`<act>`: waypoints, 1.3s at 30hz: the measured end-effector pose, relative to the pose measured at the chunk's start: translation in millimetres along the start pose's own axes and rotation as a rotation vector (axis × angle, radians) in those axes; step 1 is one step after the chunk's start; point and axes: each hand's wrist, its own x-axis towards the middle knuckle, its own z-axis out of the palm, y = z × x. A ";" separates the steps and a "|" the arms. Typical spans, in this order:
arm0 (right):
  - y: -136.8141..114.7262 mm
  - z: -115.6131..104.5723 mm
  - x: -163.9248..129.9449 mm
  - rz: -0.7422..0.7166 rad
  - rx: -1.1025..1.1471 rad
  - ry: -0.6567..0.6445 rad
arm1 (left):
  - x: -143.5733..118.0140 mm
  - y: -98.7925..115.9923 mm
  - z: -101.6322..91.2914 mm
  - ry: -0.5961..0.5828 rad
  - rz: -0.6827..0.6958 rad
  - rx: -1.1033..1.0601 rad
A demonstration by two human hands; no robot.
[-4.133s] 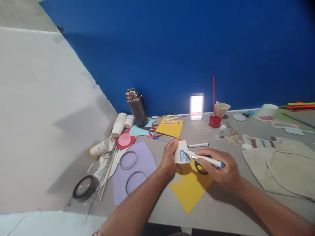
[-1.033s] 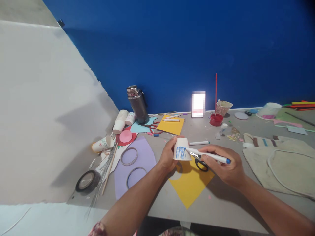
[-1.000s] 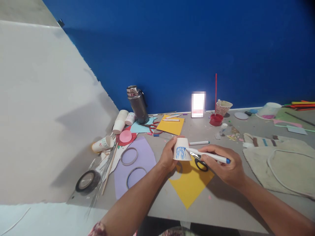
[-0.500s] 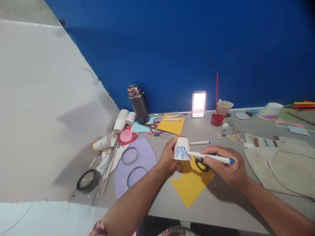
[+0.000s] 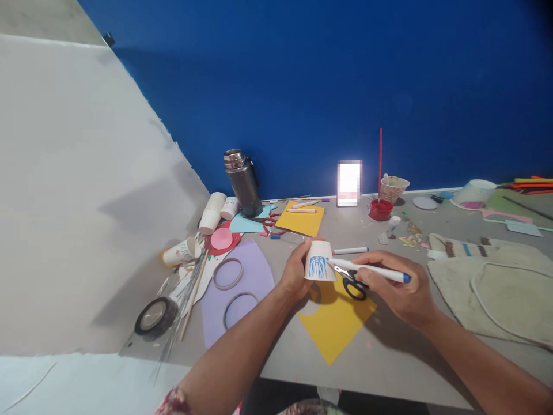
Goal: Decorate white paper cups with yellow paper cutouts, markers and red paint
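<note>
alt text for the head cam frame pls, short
A person's left hand holds an upturned paper cup while the right hand presses a blue marker against blue scribbles on its side. Below lie scissors on yellow paper, on a cluttered grey table.

The left hand (image 5: pixel 296 275) grips an upturned paper cup (image 5: pixel 320 260) above the yellow paper (image 5: pixel 334 323). The right hand (image 5: pixel 400 288) presses a blue marker (image 5: pixel 371 270) to its blue scribble, scissors (image 5: pixel 352 282) beneath.

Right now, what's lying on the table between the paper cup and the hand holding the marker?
In the head view, black-handled scissors lie on the yellow paper, between the cup and the right hand.
</note>
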 end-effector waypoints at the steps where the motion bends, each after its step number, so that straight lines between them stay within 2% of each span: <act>1: 2.0 1.6 -0.2 0.022 0.009 0.033 | 1.0 -1.3 -1.5 -0.003 0.008 0.002; 3: 7.8 4.9 0.4 0.038 -0.006 0.123 | 3.3 -3.7 -4.6 0.006 0.046 0.009; 5: 15.4 7.7 2.4 -0.015 -0.065 0.177 | 5.2 -5.2 -6.8 0.027 0.104 0.018; 8: 27.5 10.7 6.4 -0.140 -0.159 0.149 | 6.1 -4.5 -6.9 0.041 0.156 0.036; 11: 37.8 13.8 9.1 -0.192 -0.224 0.119 | 5.3 -1.4 -4.7 0.047 0.152 0.031; 14: 45.3 17.0 9.9 -0.191 -0.274 0.115 | 5.0 1.2 -3.9 0.062 0.138 0.013; 20: 52.0 19.1 9.3 -0.115 -0.307 0.045 | 7.5 2.0 -8.9 0.083 0.230 0.079; 23: 54.0 19.2 9.0 -0.099 -0.325 0.013 | 9.1 3.7 -10.2 0.101 0.202 0.069; 29: 56.1 19.5 6.4 -0.066 -0.305 -0.037 | 9.8 5.7 -9.5 0.152 0.043 -0.002; 39: 58.7 20.5 5.9 -0.050 -0.247 -0.030 | 9.0 6.3 -12.9 0.161 0.006 -0.036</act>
